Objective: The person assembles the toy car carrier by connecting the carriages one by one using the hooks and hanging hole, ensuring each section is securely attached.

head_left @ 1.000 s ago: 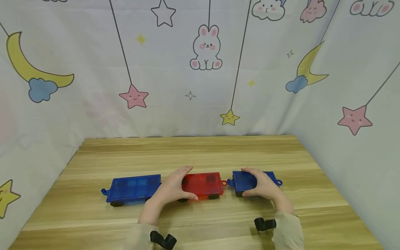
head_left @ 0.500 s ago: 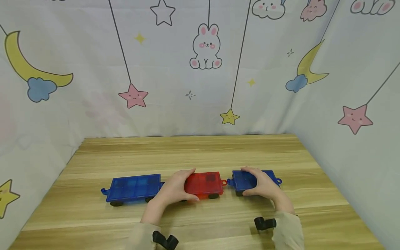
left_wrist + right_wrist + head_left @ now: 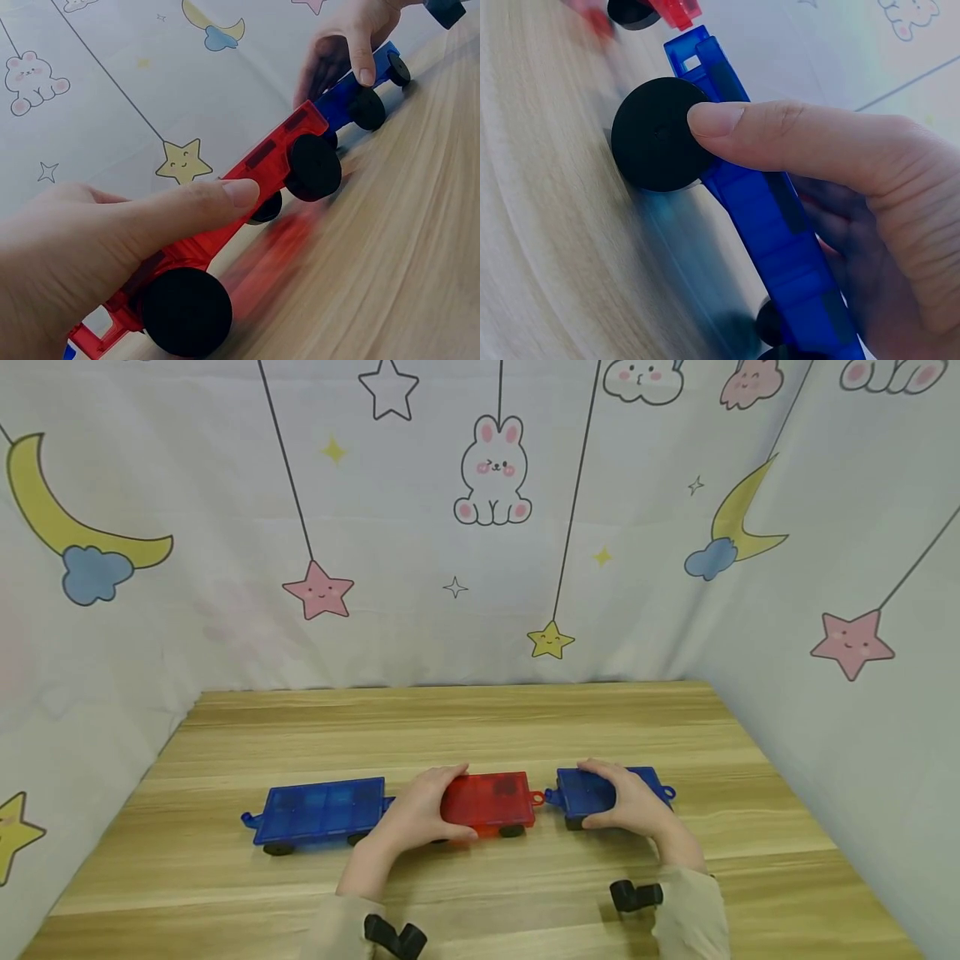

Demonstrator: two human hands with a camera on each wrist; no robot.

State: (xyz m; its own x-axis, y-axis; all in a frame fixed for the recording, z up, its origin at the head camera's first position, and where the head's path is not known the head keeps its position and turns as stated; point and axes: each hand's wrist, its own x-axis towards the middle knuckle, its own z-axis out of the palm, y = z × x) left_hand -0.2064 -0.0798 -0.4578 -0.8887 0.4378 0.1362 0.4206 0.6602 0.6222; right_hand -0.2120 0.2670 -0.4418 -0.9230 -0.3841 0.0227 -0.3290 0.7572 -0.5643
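Three toy wagons in a row on one wood-grain table [image 3: 450,718]: one red wagon [image 3: 491,800] in the middle, one left-end blue wagon [image 3: 322,812] to its left, one right-end blue wagon [image 3: 583,792] just beside it on the right. Two hands. The left hand [image 3: 416,810] grips the red wagon over its left part, spread about as wide as the body, thumb on near side. The right hand [image 3: 636,806], right of the red wagon, has the right-end blue wagon in a similar wide grip, thumb tip overlapping one black wheel [image 3: 656,135]. Can't tell if either blue wagon is hooked to the red wagon; left hand covers its left joint. Two black wrist devices [image 3: 636,897], both nearer the wearer than the red wagon. Backdrop [image 3: 420,647] behind the red wagon, printed: one rabbit [image 3: 492,485], two yellow moons [image 3: 146,552], two pink stars [image 3: 318,589], two yellow stars with faces [image 3: 551,641].
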